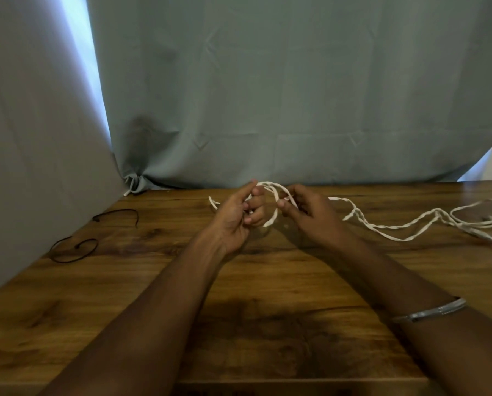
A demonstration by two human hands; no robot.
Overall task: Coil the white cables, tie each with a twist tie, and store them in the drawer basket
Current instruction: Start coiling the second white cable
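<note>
Two hands pinch white cable: left hand, right hand; two black twist ties on table.

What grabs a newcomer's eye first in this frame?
Two bare hands meet at the middle of the brown wooden table: the left hand and right hand both grip loops of a thin white twisted cable. The rest of that cable trails loose across the table to the right edge. At far left lie two thin black twist ties, untouched, before a pale blue-grey curtain.
</note>
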